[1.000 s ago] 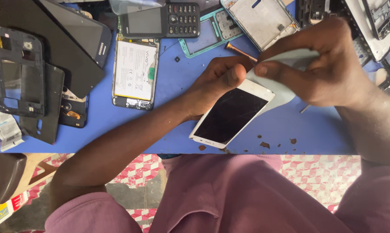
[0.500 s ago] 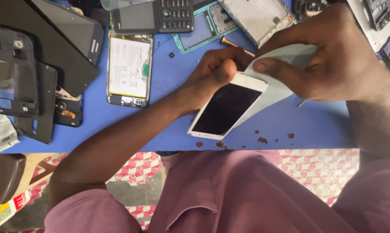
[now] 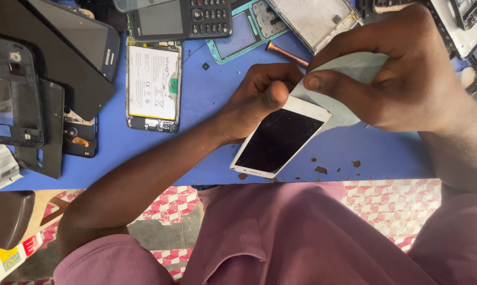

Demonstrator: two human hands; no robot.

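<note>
Maroon shirt filled lower frame, nearest camera. White phone with cracked dark screen lay tilted at centre, near front edge of blue bench. Left hand pressed on phone's upper end, grip clenched on it. Right hand, upper right, grip pinching pale translucent film peeling off phone. Beyond, opened phone with white battery left of centre; keypad phone at top edge; black phone frames far left.
</note>
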